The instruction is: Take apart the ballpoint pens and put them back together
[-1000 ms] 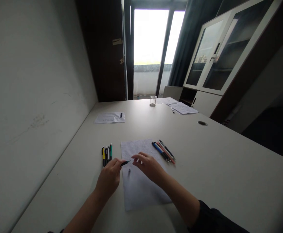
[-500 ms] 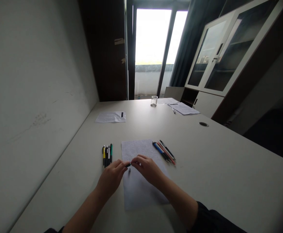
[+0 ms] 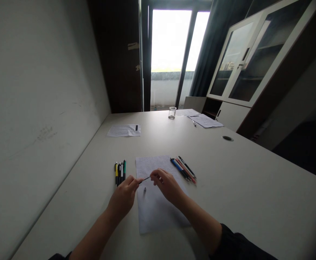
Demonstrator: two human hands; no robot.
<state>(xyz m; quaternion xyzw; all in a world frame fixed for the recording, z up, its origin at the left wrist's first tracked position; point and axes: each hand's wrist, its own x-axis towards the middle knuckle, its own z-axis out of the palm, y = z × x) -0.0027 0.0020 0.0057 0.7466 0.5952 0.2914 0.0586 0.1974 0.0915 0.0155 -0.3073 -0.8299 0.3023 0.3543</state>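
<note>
Above the lined sheet of paper [image 3: 158,213], my left hand [image 3: 123,195] is closed in a pinch on a dark pen barrel, mostly hidden by the fingers. A thin dark pen refill [image 3: 146,178] spans the gap between my hands, slanting up to the right. The fingertips of my right hand [image 3: 166,185] pinch its far end. On the sheet just below lies a small pen tip piece [image 3: 144,190], apart from both hands. Several pens [image 3: 120,171] lie side by side beyond my left hand. More pens and pencils [image 3: 183,169] lie across the sheet's upper right corner.
A glass [image 3: 172,113] stands at the table's far end. Papers [image 3: 206,121] with a pen [image 3: 194,123] lie at the back right, another sheet [image 3: 122,130] at the back left. A round cable hole [image 3: 227,138] is on the right. The wall [image 3: 52,108] borders the left edge.
My hands have drawn apart slightly, the right one moving up and to the right. A length of thin refill now shows between them. The pen tip piece has stayed put.
</note>
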